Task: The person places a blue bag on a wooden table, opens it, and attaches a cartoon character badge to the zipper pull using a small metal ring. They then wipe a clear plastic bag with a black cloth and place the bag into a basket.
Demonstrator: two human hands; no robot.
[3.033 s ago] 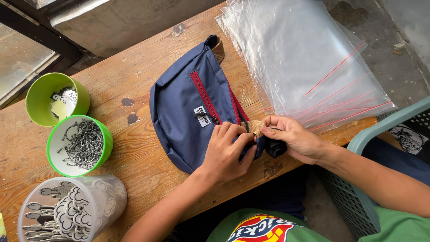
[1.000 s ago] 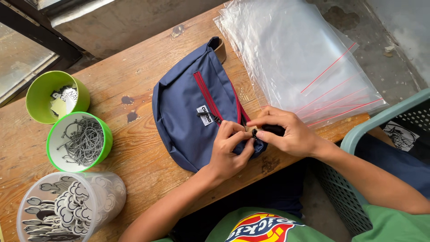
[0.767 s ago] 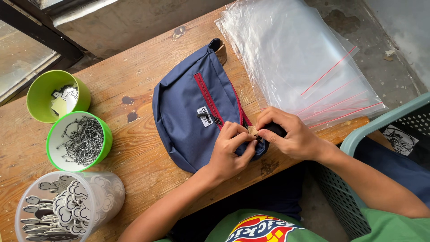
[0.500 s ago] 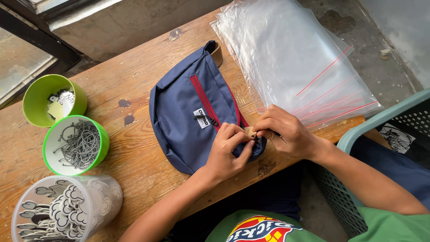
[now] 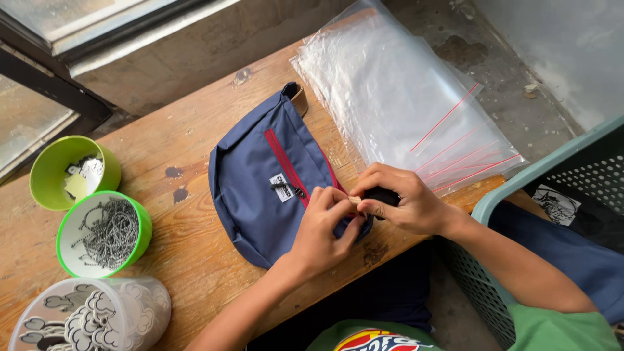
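A navy blue waist bag (image 5: 260, 175) with a red zipper and a small white label lies on the wooden table (image 5: 188, 130). Both hands meet at its near right end. My left hand (image 5: 325, 227) pinches something small at the bag's end, fingers curled. My right hand (image 5: 406, 205) grips a black strap piece (image 5: 382, 195) at the same end. The bag's far end shows a tan tab (image 5: 299, 101). What sits between my fingertips is too small to tell.
A stack of clear plastic bags (image 5: 396, 104) with red seal strips lies to the right of the bag. At the left stand a green bowl of paper tags (image 5: 75, 172), a green bowl of dark strings (image 5: 104, 233) and a clear tub of printed cards (image 5: 91, 318). A teal basket (image 5: 559, 182) stands at the right.
Both hands have stayed at the bag's near end, with small finger shifts. The view has drifted slightly; the bag has not moved.
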